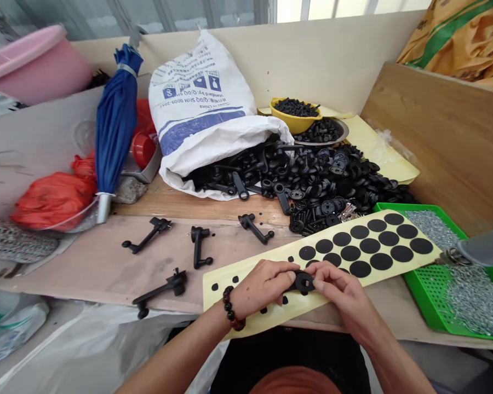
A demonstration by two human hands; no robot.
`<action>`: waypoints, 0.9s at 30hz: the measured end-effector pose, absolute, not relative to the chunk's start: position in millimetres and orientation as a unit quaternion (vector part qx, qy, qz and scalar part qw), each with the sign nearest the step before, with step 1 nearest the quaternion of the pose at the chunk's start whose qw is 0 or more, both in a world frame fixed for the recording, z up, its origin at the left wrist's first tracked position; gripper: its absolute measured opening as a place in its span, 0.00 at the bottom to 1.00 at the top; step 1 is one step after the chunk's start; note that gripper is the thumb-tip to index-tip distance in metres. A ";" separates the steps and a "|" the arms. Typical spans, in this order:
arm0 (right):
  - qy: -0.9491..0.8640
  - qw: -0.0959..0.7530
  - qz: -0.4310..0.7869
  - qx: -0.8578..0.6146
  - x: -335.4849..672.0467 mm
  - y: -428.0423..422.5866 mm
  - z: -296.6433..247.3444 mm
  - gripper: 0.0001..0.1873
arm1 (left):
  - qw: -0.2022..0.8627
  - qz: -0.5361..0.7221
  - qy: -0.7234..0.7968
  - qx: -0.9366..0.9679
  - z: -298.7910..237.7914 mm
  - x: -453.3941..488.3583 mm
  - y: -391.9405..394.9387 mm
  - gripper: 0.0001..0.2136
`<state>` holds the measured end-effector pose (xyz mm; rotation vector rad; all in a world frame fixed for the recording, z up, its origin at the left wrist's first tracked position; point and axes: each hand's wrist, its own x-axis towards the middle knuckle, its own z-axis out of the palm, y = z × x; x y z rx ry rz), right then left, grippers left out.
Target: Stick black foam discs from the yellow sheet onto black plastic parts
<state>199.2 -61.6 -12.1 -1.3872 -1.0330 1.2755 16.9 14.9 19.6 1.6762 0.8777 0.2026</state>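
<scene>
Above a yellow sheet of round black stickers (360, 269), both hands grip a black plastic part (304, 281) with a round disc at its end. My left hand (267, 282), with a dark beaded bracelet at the wrist, is closed on the left side of it. The fingers of my right hand (339, 284) pinch the disc's right edge. Much of the part is hidden behind the fingers. Several black crank handles (199, 246) lie apart from each other on the table to the left.
Behind the sheet, a white sack (205, 93) spills a heap of black plastic parts (324, 175). A yellow bowl (277, 112) holds small black pieces. To the right, a grey power-tool barrel (482, 251) reaches over a green tray (425, 306) of screws. A blue umbrella (117, 120) leans at the left.
</scene>
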 end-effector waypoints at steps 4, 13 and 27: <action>-0.414 0.486 0.526 -0.561 199.5 -61.6 -12.9 0.12 | 0.581 0.092 0.376 0.716 17.0 15.9 14.4 0.18; -0.418 0.475 0.536 -0.560 201.1 -62.2 -13.1 0.12 | 0.597 0.105 0.362 0.708 15.0 14.9 13.9 0.17; -0.435 0.467 0.526 -0.562 201.2 -62.1 -16.5 0.10 | 0.595 0.090 0.371 0.708 19.6 17.2 13.6 0.18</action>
